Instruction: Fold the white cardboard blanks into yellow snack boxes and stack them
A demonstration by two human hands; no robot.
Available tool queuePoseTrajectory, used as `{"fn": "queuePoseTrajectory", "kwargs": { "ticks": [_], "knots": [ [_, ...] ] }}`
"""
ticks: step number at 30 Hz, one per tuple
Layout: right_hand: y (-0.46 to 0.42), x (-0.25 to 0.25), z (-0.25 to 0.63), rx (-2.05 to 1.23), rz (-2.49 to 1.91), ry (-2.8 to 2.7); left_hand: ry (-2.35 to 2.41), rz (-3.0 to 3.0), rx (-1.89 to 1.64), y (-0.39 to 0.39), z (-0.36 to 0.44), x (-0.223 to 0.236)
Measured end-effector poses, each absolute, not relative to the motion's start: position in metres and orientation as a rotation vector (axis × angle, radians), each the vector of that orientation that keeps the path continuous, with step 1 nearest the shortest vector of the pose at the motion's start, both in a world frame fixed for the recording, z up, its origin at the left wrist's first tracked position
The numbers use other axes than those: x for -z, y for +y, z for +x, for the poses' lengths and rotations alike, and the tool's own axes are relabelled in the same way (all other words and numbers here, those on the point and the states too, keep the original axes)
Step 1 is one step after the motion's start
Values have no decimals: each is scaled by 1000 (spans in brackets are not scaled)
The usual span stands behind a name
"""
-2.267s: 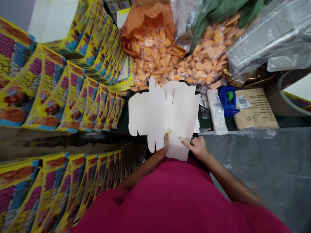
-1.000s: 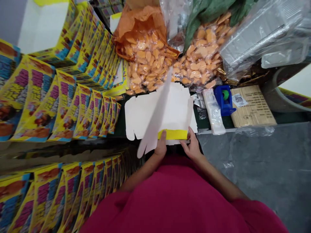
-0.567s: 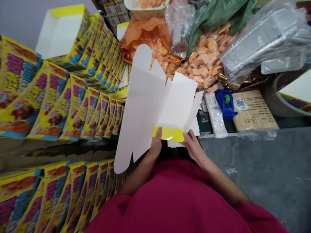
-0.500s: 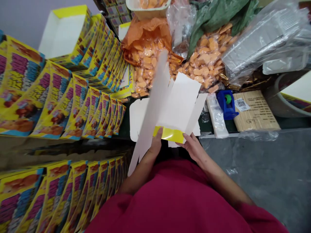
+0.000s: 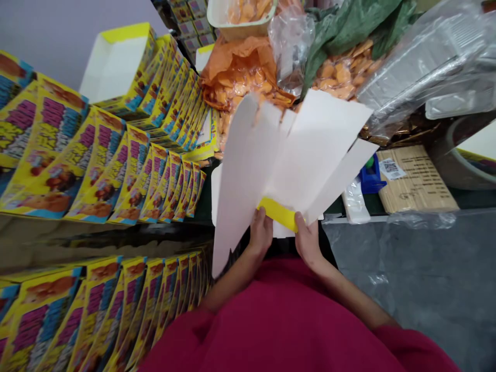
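Head view: white cardboard [image 5: 313,144] held between hands [image 5: 261,232] [image 5: 309,243].

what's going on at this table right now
A person holds a large white cardboard sheet partly folded, gripping its yellow flap with the left hand on one end and the right hand on the other. Its side panels angle up and it is not yet a closed box. Printed yellow boxes stand in rows to the left, wrapped orange pieces lie beyond the sheet, and a blue tape dispenser sits to the right, partly covered.
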State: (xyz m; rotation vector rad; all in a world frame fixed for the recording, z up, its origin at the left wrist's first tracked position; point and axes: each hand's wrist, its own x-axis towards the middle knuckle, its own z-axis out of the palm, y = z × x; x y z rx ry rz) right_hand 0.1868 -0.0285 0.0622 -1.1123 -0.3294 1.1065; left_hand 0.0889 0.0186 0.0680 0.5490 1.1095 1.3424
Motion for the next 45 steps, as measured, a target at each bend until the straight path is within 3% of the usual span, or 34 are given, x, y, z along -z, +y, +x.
{"fn": "queuePoseTrajectory", "kwargs": {
  "ticks": [11,22,30,35,45],
  "knots": [
    [-37,-55,195,-1091,-1196,-771,957,367,-1432,10,99,-90],
    [-27,-59,185,-1290,-1037,-245,1048,391,-1458,4,107,-67],
    [-39,-52,187,-1325,-1073,-528,1068,416,-1536,12,102,-69],
    [-41,-54,181,-1389,-1016,-349,1015,381,-1569,12,104,-76],
    [-35,-51,173,-1209,-1111,-325,1135,380,-1467,2,106,-69]
  ]
}}
